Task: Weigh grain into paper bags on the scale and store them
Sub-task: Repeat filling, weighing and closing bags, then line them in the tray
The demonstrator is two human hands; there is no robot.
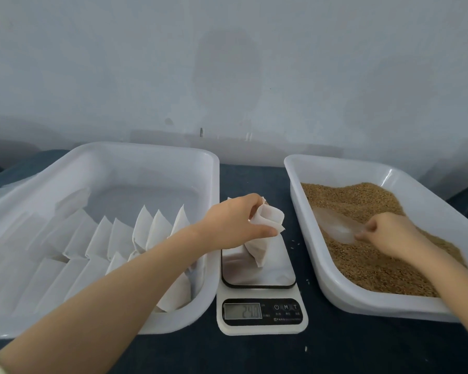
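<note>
A small white paper bag [262, 238] stands on the scale [260, 276] at the centre of the table. My left hand [235, 222] pinches the bag's top edge. The scale's display [243, 310] shows a reading. To the right, a white tray [305, 211] holds brown grain [362, 265]. My right hand [384, 233] grips the handle of a clear plastic scoop [335, 226] lying on the grain.
A large white tray [152, 157] on the left holds several folded white paper bags [146, 230] standing in rows. A few loose grains lie on the dark table [295, 354] by the scale. A pale wall stands close behind.
</note>
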